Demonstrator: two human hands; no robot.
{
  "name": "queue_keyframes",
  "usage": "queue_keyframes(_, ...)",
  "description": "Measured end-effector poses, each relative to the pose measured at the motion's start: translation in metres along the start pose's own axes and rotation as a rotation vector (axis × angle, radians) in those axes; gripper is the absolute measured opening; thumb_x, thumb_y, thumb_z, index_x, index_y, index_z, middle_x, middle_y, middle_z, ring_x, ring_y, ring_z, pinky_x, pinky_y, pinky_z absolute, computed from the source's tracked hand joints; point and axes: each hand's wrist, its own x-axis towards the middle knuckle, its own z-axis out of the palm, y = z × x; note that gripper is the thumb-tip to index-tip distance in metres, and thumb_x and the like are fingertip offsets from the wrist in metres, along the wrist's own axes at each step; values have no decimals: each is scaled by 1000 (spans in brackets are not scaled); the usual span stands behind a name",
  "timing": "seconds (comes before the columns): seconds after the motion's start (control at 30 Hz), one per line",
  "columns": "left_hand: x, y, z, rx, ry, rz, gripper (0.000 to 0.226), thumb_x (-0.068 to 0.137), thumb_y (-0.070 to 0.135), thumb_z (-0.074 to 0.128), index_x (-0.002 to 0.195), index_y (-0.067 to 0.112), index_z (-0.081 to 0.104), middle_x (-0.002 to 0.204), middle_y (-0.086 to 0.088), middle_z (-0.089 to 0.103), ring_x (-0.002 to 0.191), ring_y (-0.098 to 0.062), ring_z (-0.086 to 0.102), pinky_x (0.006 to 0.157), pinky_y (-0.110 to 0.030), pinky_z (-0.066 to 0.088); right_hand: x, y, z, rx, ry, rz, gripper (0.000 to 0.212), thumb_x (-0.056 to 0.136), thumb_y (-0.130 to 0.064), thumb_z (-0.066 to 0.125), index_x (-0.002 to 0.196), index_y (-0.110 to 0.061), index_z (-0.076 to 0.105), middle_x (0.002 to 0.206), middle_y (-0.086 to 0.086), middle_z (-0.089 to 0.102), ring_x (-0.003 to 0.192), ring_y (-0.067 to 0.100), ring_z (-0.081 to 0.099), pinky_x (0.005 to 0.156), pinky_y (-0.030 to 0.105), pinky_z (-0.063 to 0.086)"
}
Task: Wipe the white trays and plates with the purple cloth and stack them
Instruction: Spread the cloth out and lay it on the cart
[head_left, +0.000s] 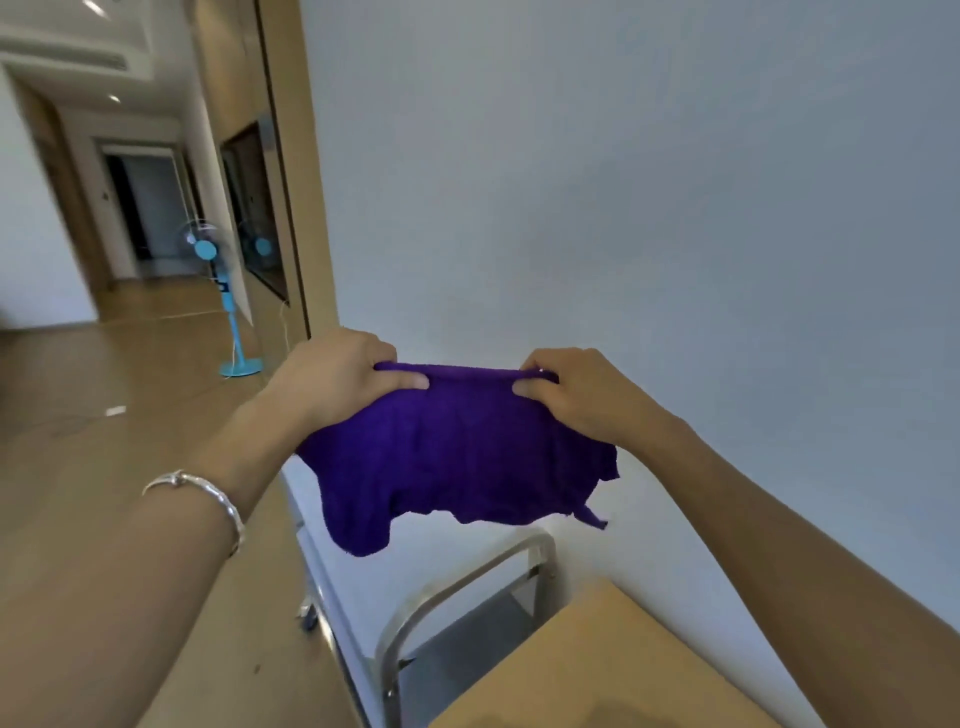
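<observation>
**A:** Where was the purple cloth (457, 457) at that moment?

**B:** It was held up in the air at the middle of the frame. The left hand (337, 379) pinched one end of its top edge and the right hand (582, 395) pinched the other. On both, the thumbs lay on the near face and the fingers curled over the hem. That edge ran taut from left to right across the frame, and the rest hung loose and ragged below it.

**A:** And the white trays and plates?

**B:** None showed. The view was tipped up at the pale wall (649, 182). Only a corner of a tan tabletop (597, 670) sat at the lower right, with a metal cart rail (467, 577) just left of it. I could not tell which way the dishes lay from either hand. My guess was below the frame, by that tabletop.

**A:** Which hand was nearer to it?

**B:** I judged the right, since its forearm passed over the tabletop corner.

**A:** Was there room to move?

**B:** Yes, plenty. The cloth's lower hem hung above the rail, apart from it. Open floor spread at the left, and a blue fan (231, 296) stood well off at the middle left.
</observation>
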Motion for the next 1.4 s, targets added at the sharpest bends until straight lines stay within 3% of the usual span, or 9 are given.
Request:
queue_keyframes(0.13, 15, -90, -6, 36, -16, -35, 62, 68, 73, 36, 67, 16, 61, 66, 0, 58, 66, -12, 54, 65, -30, 45, 77, -14, 55, -27, -151, 13, 21, 96, -36, 50, 80, -28, 61, 81, -11, 63, 74, 7, 60, 62, 19, 42)
queue_keyframes(0.23, 43, -162, -11, 40, -26, -40, 67, 69, 76, 33, 72, 17, 65, 68, 0, 62, 68, -13, 57, 64, -28, 45, 149, -37, 88, -12, -137, 10, 25, 96, -36, 50, 80, -24, 64, 78, -8, 64, 72, 10, 60, 62, 21, 44)
queue_keyframes(0.37, 86, -248, -16, 54, 12, -104, 55, 80, 66, 49, 69, 14, 65, 66, -4, 63, 65, -17, 59, 59, -27, 44, 235, -68, 125, -20, -123, -29, 29, 97, -36, 48, 82, -17, 64, 80, -3, 63, 72, 12, 58, 61, 23, 42)
queue_keyframes(0.5, 124, -308, -13, 107, 43, -102, 50, 85, 62, 47, 78, 17, 68, 71, -1, 65, 68, -13, 57, 59, -26, 43, 304, -78, 159, -16, -84, -37, 31, 98, -36, 46, 79, -15, 60, 80, 0, 62, 73, 15, 57, 60, 24, 40)
queue_keyframes(0.7, 175, -389, 26, 109, 53, -76, 40, 89, 53, 50, 58, 30, 43, 58, 8, 49, 58, -6, 45, 54, -22, 31, 393, -62, 214, 7, -81, -3, 34, 97, -38, 48, 88, -9, 63, 86, 6, 65, 75, 22, 60, 64, 29, 44)
queue_keyframes(0.83, 219, -437, 58, 104, -9, -74, 43, 85, 57, 51, 56, 28, 41, 57, 6, 47, 56, -7, 44, 51, -22, 28, 446, -40, 246, 23, -146, 52, 33, 97, -39, 47, 90, -13, 65, 85, 2, 64, 76, 16, 60, 65, 27, 45)
queue_keyframes(1.07, 287, -529, 112, 26, -261, -74, 55, 64, 70, 44, 63, 17, 58, 57, -1, 55, 59, -16, 51, 53, -26, 34, 523, -17, 303, 41, -363, 146, 26, 98, -37, 48, 75, -27, 57, 76, -7, 59, 66, 8, 54, 58, 19, 38)
queue_keyframes(1.3, 340, -625, 183, -140, -483, -205, 42, 74, 43, 74, 85, 2, 73, 82, -16, 69, 77, -27, 61, 58, -22, 38, 588, -3, 388, 79, -593, 225, 33, 100, -32, 45, 68, -24, 47, 71, -7, 51, 63, 5, 49, 57, 15, 34)
queue_keyframes(1.4, 387, -661, 211, -77, -561, -166, 44, 72, 47, 75, 85, 6, 73, 84, -14, 70, 82, -27, 64, 69, -35, 51, 624, 13, 420, 153, -601, 313, 35, 100, -30, 45, 66, -23, 44, 69, -6, 49, 62, 7, 47, 60, 18, 35)
